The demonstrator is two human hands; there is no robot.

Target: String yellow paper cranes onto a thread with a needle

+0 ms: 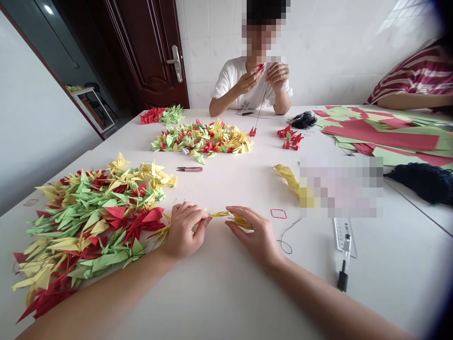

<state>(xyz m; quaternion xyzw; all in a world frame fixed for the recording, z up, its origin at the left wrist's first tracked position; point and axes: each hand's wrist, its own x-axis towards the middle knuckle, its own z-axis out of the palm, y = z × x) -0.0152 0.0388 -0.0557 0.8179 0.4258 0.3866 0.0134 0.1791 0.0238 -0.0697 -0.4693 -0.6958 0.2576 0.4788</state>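
Note:
Near the table's middle, my left hand (pixel 187 226) pinches one end of some folded yellow paper pieces (pixel 220 214). Their other end lies between the thumb and fingers of my right hand (pixel 253 231). More yellow paper shows at the left hand's outer side, beside a large heap of red, green and yellow folded paper (pixel 102 217). A dark thread (pixel 288 241) curls on the table right of my right hand, below a small red outlined square (pixel 278 214).
Small pink-handled snips (pixel 189 169) and a second paper heap (pixel 212 139) lie beyond my hands. On the right are a ruler (pixel 341 233), a pen (pixel 344 264), black thread (pixel 424 182) and paper strips (pixel 385 134). A person sits opposite, another at far right.

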